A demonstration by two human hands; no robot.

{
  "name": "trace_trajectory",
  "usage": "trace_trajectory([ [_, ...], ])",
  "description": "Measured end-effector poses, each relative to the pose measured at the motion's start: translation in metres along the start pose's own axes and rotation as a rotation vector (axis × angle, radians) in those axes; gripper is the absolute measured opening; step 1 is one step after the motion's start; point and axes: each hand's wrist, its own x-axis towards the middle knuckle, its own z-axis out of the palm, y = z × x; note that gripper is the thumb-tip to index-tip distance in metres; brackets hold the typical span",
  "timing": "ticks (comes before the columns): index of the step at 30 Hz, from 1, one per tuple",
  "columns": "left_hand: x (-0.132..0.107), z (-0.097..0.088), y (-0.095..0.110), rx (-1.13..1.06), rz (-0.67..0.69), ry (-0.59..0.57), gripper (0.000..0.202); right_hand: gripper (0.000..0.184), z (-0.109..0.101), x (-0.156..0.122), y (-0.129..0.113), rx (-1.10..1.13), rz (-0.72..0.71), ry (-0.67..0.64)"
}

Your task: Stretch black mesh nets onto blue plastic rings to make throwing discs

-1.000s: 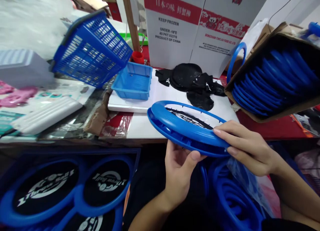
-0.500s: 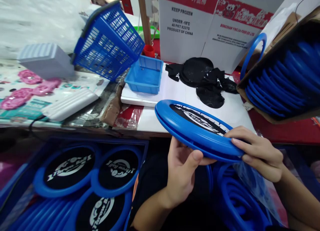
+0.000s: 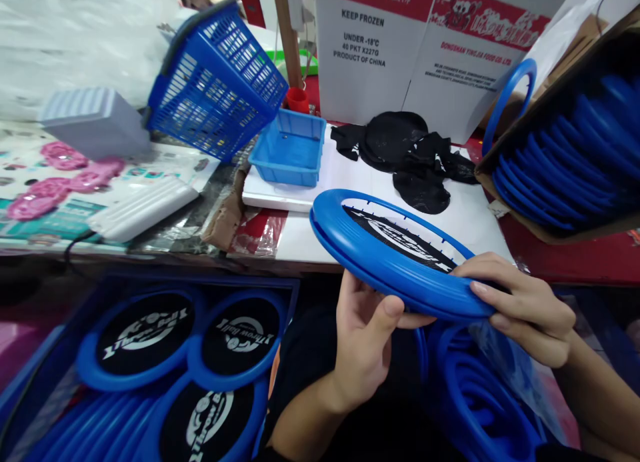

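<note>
We see a blue ring point(image 3: 385, 269) held aloft in front of and above the table's near edge, tilted so that its face, with a printed black cloth point(image 3: 403, 239) inside, looks upward. Seen aslant, its long axis runs from a higher left end to a lower right end. Below its left and near rim we note a second blue edge lying close beneath the first; along the far rim, small pegs stand clear of the cloth, with a pale gap between. The left hand point(image 3: 365, 339) supports it from below, fingers curled underneath and thumb against the near underside; the right hand point(image 3: 523, 302) grips the right end, fingers closed over the rim. Beyond the left end we find bare white board point(image 3: 303, 239), then a light blue tray point(image 3: 285, 175); behind the ring lie loose black cloths point(image 3: 395, 142) before a white carton point(image 3: 370, 82). To the right, a brown box point(image 3: 517, 222) packed with blue rings overhangs a red tablecloth point(image 3: 550, 265) and bounds the room there. Below the table edge, at left, we see a blue crate point(image 3: 240, 281) of black-centred discs point(image 3: 143, 332); more blue rings point(image 3: 480, 395) lie below the right hand.
</note>
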Motion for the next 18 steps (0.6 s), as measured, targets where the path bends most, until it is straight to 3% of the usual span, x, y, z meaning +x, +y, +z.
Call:
trace_trajectory([
  [18, 0.0026, -0.0018, 0.0038, 0.005, -0.042, 0.004, 0.067, 0.058, -0.0006, 0.0021, 0.0045, 0.036, 0.02, 0.004],
])
